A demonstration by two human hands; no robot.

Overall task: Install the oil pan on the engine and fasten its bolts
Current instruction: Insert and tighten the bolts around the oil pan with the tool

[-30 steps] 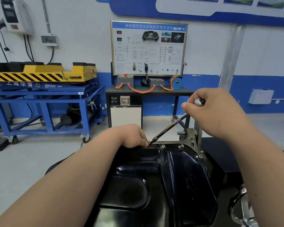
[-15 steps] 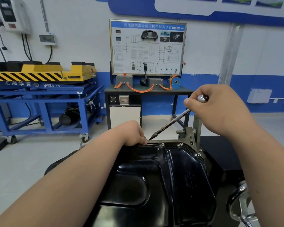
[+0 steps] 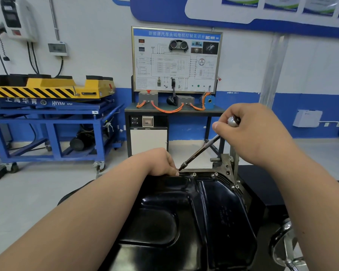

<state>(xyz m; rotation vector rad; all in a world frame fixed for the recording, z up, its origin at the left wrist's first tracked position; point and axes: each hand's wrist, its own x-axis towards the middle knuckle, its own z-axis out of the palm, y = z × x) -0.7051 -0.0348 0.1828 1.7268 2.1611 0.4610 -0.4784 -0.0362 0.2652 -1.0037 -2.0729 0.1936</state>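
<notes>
Black and glossy, the oil pan (image 3: 194, 222) lies bottom-up on the engine (image 3: 224, 166), directly below the camera between the two forearms. Silver bolts (image 3: 194, 174) sit along its far flange. Compared with half a second ago, almost nothing differs. The tip of the slim driver (image 3: 201, 148) stays at the same spot on the pan's far rim, and only its chrome top end sits slightly further left. The left hand (image 3: 160, 163) rests on that far rim with its fingertips (image 3: 174, 172) bunched together right at the driver's tip; whether they pinch a bolt there cannot be told. The right hand (image 3: 252, 133) is raised above the pan's far right corner, its fingers curled around the driver's upper end. Beyond stand a motor-control training board (image 3: 176, 59) on its bench and a blue lift cart (image 3: 47, 122) at left.
</notes>
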